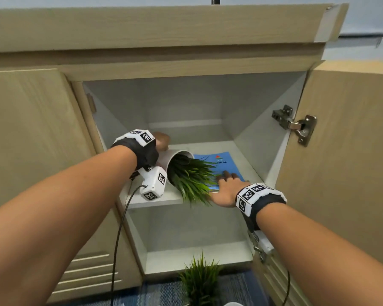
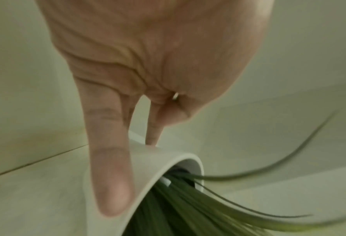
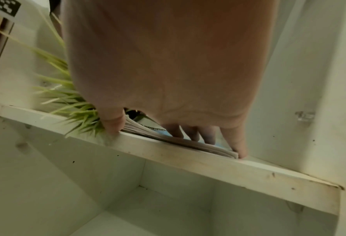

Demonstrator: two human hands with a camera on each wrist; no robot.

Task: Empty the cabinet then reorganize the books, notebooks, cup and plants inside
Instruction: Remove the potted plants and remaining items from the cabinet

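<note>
A white-potted plant [image 1: 177, 156] lies tipped on its side on the cabinet's upper shelf [image 1: 155, 199], its green leaves pointing toward me and to the right. My left hand [image 1: 161, 140] grips the pot [image 2: 148, 167] from above, thumb along the near side and fingertips on top. To the right, a blue spiral notebook [image 1: 224, 162] tops a flat stack [image 3: 178, 140] on the same shelf. My right hand [image 1: 226, 186] lies spread on it, fingers on the cover and thumb at the stack's front edge. The leaves [image 3: 67, 99] brush that hand.
A second green plant [image 1: 200, 281] stands on the blue floor in front of the lower compartment. The right cabinet door [image 1: 352, 151] stands open on a metal hinge [image 1: 294, 123]. The left door [image 1: 31, 140] is closed. A cable hangs from my left wrist.
</note>
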